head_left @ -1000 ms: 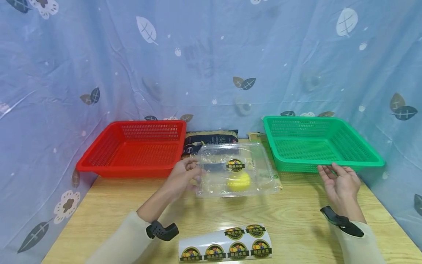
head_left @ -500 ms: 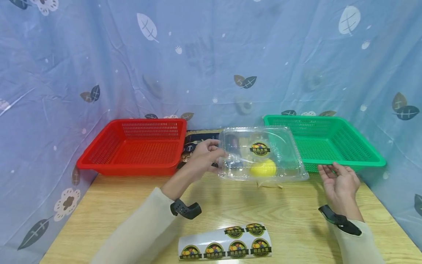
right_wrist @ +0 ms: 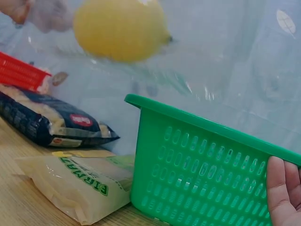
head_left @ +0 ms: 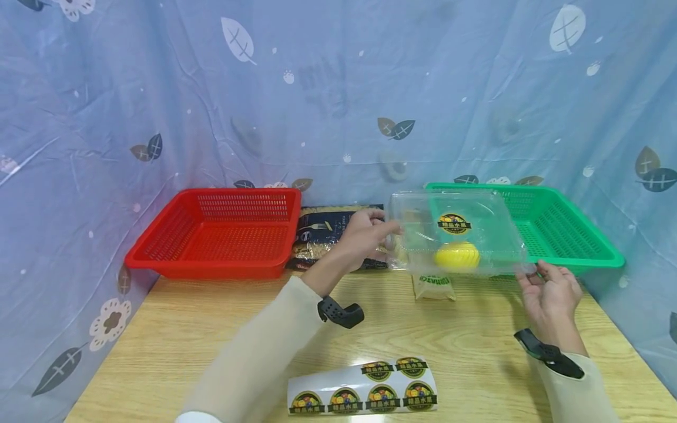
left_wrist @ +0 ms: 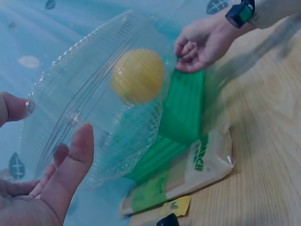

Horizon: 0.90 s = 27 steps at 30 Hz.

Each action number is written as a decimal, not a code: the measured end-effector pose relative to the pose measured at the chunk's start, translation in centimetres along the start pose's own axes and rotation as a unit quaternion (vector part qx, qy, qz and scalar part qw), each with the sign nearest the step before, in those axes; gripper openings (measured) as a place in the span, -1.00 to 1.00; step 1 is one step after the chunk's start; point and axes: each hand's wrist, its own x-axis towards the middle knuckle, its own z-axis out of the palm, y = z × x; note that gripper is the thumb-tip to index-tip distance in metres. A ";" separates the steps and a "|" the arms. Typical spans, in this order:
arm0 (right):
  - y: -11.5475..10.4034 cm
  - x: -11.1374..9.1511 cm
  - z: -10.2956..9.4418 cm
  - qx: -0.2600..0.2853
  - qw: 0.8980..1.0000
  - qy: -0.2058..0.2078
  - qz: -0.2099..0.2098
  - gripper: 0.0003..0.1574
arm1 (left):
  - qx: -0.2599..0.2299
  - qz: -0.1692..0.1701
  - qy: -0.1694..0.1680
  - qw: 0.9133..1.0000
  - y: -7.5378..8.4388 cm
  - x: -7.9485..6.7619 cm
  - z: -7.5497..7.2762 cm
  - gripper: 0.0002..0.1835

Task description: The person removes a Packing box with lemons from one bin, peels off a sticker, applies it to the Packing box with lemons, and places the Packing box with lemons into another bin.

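Note:
My left hand (head_left: 362, 241) grips the left edge of a clear plastic clamshell box (head_left: 415, 226), raised above the table. A yellow lemon (head_left: 457, 256) sits inside, and a round dark fruit sticker (head_left: 453, 223) is on the lid. The box overlaps the green basket (head_left: 587, 258) in the head view. My right hand (head_left: 552, 294) holds the basket's front rim, close to the box's right corner. In the right wrist view its fingers (right_wrist: 278, 183) lie against the rim's outer side. The left wrist view shows the lemon (left_wrist: 138, 75) through the plastic.
A red basket (head_left: 211, 273) stands at the back left. Between the baskets lie a dark pasta bag (head_left: 319, 235) and a pale packet with green lettering (head_left: 433, 288). A sheet of round stickers (head_left: 362, 388) lies at the table's front. A blue curtain (head_left: 338, 88) hangs behind.
My left hand has carried the box with the lemon rightwards and slightly up, from the middle to over the green basket's left part. My right hand has stayed at the basket rim.

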 end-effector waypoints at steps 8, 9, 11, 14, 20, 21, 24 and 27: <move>-0.4 0.0 -0.2 -0.009 1.000 0.011 -0.012 -0.66 | 0.004 -0.031 0.017 0.999 -0.6 2.1 2.3 -0.19; -0.5 0.0 -0.2 -0.009 1.000 0.011 -0.015 -0.67 | 0.007 -0.034 0.020 0.999 -0.7 2.4 2.6 -0.17; -0.5 0.0 -0.1 -0.011 1.000 0.013 -0.021 -0.70 | 0.006 -0.036 0.029 0.999 -0.7 3.0 3.3 -0.14; -0.4 0.1 0.0 -0.016 0.999 0.013 -0.027 -0.74 | 0.006 -0.031 0.040 0.999 -0.8 3.8 4.2 -0.12; 0.0 0.2 0.3 -0.028 0.999 0.006 -0.039 -0.81 | -0.005 -0.017 0.054 0.998 -1.1 5.3 5.9 -0.22; 0.0 0.2 0.4 -0.031 0.999 0.006 -0.040 -0.82 | -0.008 -0.016 0.058 0.998 -1.1 5.5 6.2 -0.21; 0.2 0.2 0.4 -0.032 0.998 0.010 -0.044 -0.81 | -0.013 -0.018 0.066 0.998 -1.2 6.2 7.2 -0.18; 0.1 0.2 0.3 -0.026 0.998 0.019 -0.049 -0.81 | 0.000 -0.023 0.077 0.997 -1.1 6.9 8.5 -0.14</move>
